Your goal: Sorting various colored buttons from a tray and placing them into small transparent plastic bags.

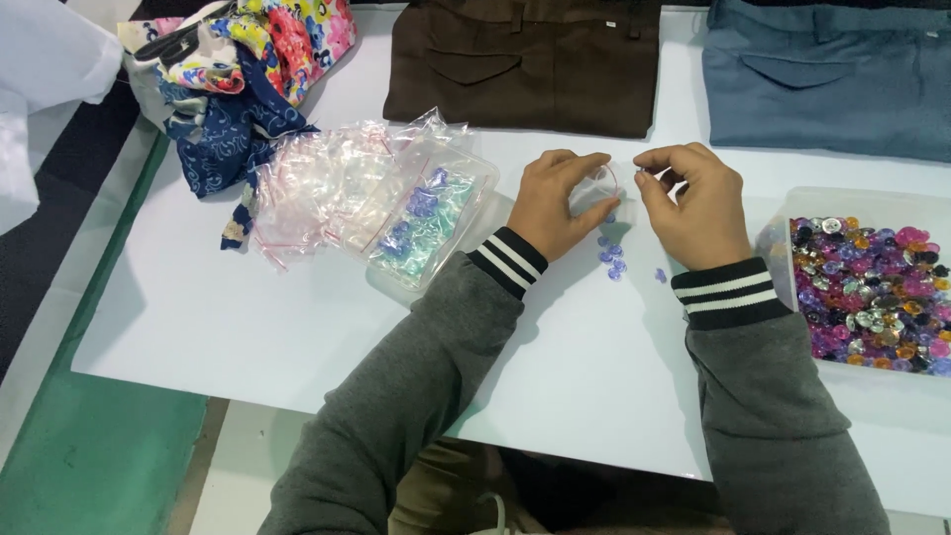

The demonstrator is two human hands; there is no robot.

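Observation:
My left hand (557,203) holds a small clear plastic bag (597,188) open by its red-edged mouth, just above the white table (297,317). My right hand (693,203) pinches something tiny at its fingertips beside the bag's mouth; the thing is too small to make out. Several small purple buttons (611,256) lie loose on the table between and below both hands.
A clear tray (783,243) of mixed coloured buttons stands at the right. At left are a clear box of blue and purple buttons (426,220) and a heap of empty plastic bags (317,188). Floral fabric (238,69), brown trousers (525,59) and blue trousers (832,74) lie along the far edge.

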